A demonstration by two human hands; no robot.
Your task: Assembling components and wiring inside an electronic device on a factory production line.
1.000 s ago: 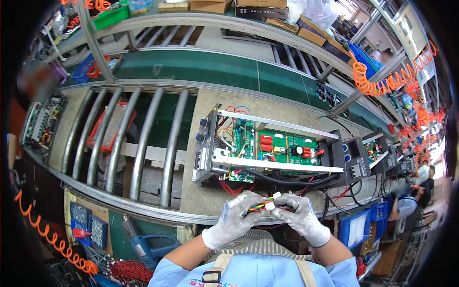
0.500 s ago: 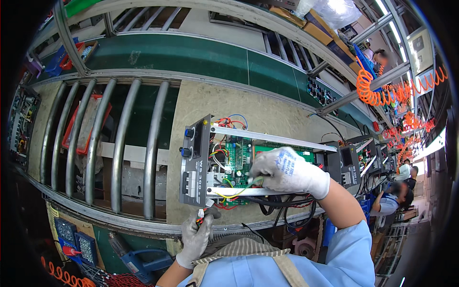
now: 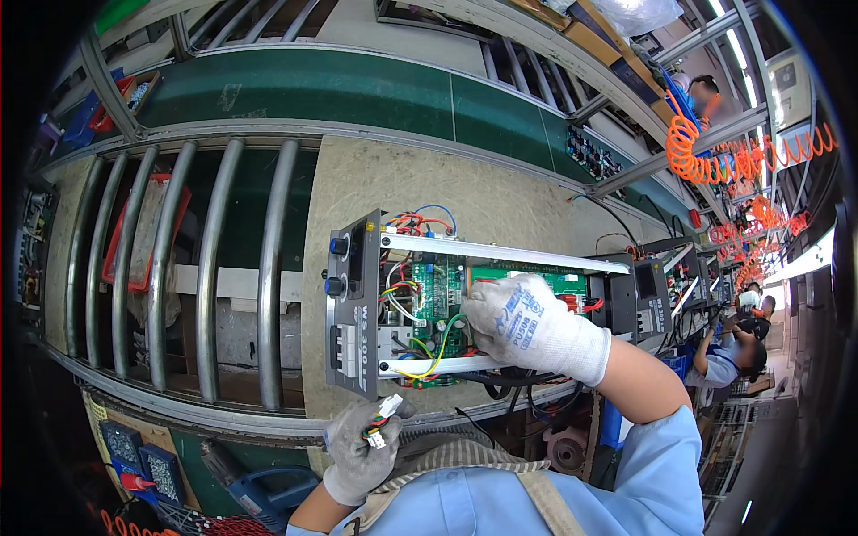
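Observation:
An open electronics chassis with a dark front panel lies before me, green circuit boards showing between its metal rails. My right hand, in a white knitted glove, is over the boards with its fingers closed. A yellow-green wire curves from the near front corner up into those fingertips, where its end is hidden. Close to my body, below the front panel, my left hand, gloved too, pinches a short wire harness with white connectors and red, yellow and black wires.
Steel rollers run left of the bench board. More chassis stand to the right. A blue heat gun and blue screw bins are at lower left. Orange coiled hoses hang at upper right; people sit beyond.
The yellow-green wire now arcs higher, still running into my right fingers. My left hand has turned, so more of the harness and both connectors show. The whole view has shifted slightly.

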